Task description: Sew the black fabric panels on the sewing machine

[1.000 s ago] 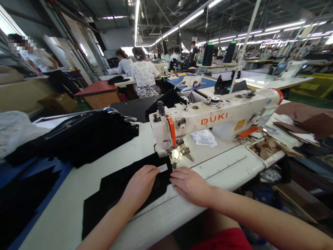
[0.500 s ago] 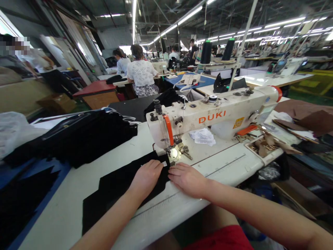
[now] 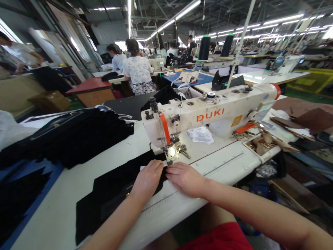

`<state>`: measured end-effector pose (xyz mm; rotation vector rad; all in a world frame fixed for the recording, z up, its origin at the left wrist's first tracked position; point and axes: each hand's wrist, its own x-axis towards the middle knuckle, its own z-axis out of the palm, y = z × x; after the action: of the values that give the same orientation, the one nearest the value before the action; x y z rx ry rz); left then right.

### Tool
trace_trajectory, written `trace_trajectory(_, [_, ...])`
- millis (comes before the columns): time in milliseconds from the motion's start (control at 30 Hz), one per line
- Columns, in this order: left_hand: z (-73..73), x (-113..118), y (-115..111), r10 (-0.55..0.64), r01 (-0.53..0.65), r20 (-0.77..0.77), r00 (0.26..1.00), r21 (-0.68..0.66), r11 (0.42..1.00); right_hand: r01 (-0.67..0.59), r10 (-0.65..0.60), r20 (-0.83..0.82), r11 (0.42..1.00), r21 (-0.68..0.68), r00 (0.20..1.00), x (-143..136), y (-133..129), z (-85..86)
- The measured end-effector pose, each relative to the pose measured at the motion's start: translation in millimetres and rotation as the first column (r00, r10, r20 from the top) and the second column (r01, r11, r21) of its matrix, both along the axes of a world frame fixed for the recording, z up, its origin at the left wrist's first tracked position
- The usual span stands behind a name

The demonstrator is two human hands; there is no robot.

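Black fabric panels [image 3: 111, 184] lie flat on the machine bed, their upper right corner close to the needle and presser foot [image 3: 166, 150] of the white sewing machine [image 3: 187, 114]. My left hand [image 3: 149, 177] presses down on the fabric, fingers together and bent. A small white label [image 3: 164, 163] shows at its fingertips, and another white strip shows left of the hand. My right hand [image 3: 183, 177] pinches the fabric's right edge just in front of the needle plate [image 3: 171, 152]. Its thumb is hidden. Small gold lettering or a fitting peeks out beside my left wrist.
A pile of black pieces [image 3: 70, 139] covers the table's left side. White paper labels [image 3: 200, 134] lie under the machine arm. At right are a parts tray [image 3: 262, 146] with metal fittings and brown material [image 3: 309, 121]. Several co-workers sit or stand farther back.
The whole view has shifted slightly. The fabric lies a little farther left, and more white strip and the gold detail now show by my left hand. Both hands keep their hold near the needle.
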<state>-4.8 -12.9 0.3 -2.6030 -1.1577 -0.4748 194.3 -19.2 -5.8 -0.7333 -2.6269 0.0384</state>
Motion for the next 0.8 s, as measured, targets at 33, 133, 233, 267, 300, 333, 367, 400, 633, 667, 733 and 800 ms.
trace_trajectory(33, [-0.2,0,0,-0.003,0.003,-0.004,1.000,0.007,1.000,0.001,-0.001,-0.002,1.000,-0.003,1.000,0,0,-0.3])
trace_trajectory(133, [-0.8,0,-1,-0.009,0.010,-0.017,1.000,0.024,1.000,0.004,-0.004,-0.016,1.000,-0.007,1.000,0,-1,-1.2])
trace_trajectory(233, [-0.8,0,-1,-0.007,0.008,-0.017,1.000,0.023,1.000,-0.009,0.008,-0.039,1.000,-0.010,0.999,1,-1,-1.4])
trace_trajectory(267, [-0.6,0,-1,-0.006,0.006,-0.017,1.000,0.019,1.000,-0.010,0.009,-0.049,1.000,-0.015,0.999,1,0,-1.0])
trace_trajectory(300, [-0.2,0,-1,-0.005,0.005,-0.016,1.000,0.016,1.000,-0.001,0.000,-0.062,1.000,-0.023,0.998,1,1,-0.3])
trace_trajectory(333, [0.2,0,-1,-0.003,0.004,-0.017,1.000,0.013,1.000,0.019,-0.022,-0.077,0.999,-0.029,0.997,1,2,0.9])
trace_trajectory(367, [0.5,0,-1,-0.002,0.003,-0.019,1.000,0.012,1.000,0.050,-0.053,-0.091,0.998,-0.034,0.994,0,5,2.2])
trace_trajectory(400, [0.7,1,-1,-0.001,0.001,-0.019,1.000,0.015,1.000,0.087,-0.090,-0.103,0.996,-0.036,0.991,-1,8,3.7])
trace_trajectory(633, [1.4,2,-5,0.031,-0.032,-0.023,0.999,-0.005,0.999,0.044,-0.044,-0.028,0.999,0.007,0.999,-10,24,5.7])
trace_trajectory(667, [2.5,2,-7,0.039,-0.039,-0.023,0.999,-0.011,0.999,0.033,-0.032,-0.024,0.999,0.013,0.999,-10,25,4.6])
trace_trajectory(733, [5.7,4,-8,0.054,-0.055,-0.020,0.998,-0.027,0.998,0.032,-0.031,-0.021,0.999,0.023,0.999,-9,25,2.7])
trace_trajectory(800, [8.9,5,-7,0.081,-0.080,0.010,0.997,-0.063,0.995,0.027,-0.027,-0.013,0.999,0.033,1.000,-8,24,1.6])
